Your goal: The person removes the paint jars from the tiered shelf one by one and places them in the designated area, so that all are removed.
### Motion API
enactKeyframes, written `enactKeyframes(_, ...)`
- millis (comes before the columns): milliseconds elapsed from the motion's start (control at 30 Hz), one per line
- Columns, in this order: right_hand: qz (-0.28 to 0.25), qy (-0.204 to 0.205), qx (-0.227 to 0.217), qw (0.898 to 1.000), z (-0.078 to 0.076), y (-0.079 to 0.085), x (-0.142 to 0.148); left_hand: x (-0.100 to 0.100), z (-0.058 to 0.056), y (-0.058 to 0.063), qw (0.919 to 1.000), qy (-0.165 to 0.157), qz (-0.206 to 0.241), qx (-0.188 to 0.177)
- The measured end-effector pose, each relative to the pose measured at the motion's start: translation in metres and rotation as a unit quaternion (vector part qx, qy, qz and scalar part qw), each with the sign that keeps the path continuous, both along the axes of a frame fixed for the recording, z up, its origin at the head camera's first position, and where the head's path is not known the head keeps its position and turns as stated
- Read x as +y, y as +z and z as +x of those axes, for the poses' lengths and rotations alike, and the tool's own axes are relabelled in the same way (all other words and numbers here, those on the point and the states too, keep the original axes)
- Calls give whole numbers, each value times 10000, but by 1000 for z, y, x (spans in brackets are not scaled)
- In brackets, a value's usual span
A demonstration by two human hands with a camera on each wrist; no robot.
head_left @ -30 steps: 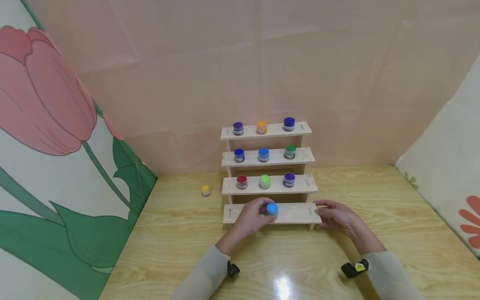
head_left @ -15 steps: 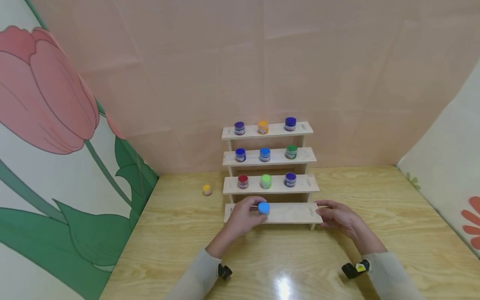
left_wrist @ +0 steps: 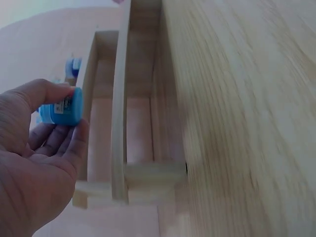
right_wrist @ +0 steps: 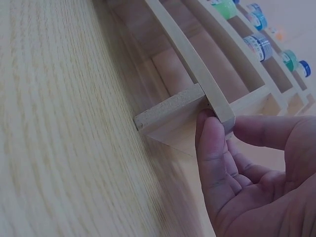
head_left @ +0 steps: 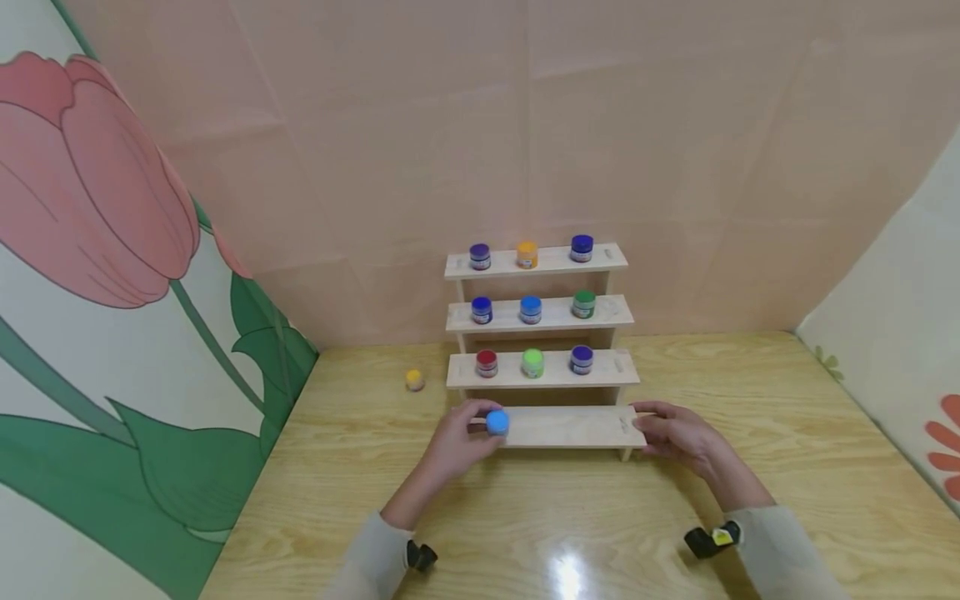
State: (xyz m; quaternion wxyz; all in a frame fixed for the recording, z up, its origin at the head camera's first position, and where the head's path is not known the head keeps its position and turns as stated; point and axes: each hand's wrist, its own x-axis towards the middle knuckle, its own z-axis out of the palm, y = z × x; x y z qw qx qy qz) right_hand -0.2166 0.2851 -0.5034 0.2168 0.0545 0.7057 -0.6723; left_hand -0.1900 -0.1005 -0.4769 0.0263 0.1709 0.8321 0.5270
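Left of the rack (head_left: 557,367) sits what seems a yellow-topped jar (head_left: 415,381).

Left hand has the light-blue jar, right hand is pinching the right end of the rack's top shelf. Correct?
Wrong shelf: the head view shows the right hand pinching the right end of the bottom shelf. The left hand does have the light-blue jar.

On my head feed I see a large pink tulip (head_left: 123,192) at left, a creased pinkish backdrop (head_left: 390,150), red petals (head_left: 943,436) at right, and the wood-grain counter (head_left: 322,492).
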Motion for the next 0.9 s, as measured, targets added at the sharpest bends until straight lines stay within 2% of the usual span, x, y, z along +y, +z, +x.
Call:
enactKeyframes(233, 4, 21, 26, 10000, 1, 0, 0, -24, 3, 0, 9998, 105, 102, 129)
enactKeyframes(433, -50, 14, 37, 10000, 1, 0, -1, -44, 1, -2, 9993, 275, 47, 248)
enactKeyframes(900, -36, 56, 63, 10000, 0, -2, 0, -89, -22, -17, 9961, 860, 69, 173)
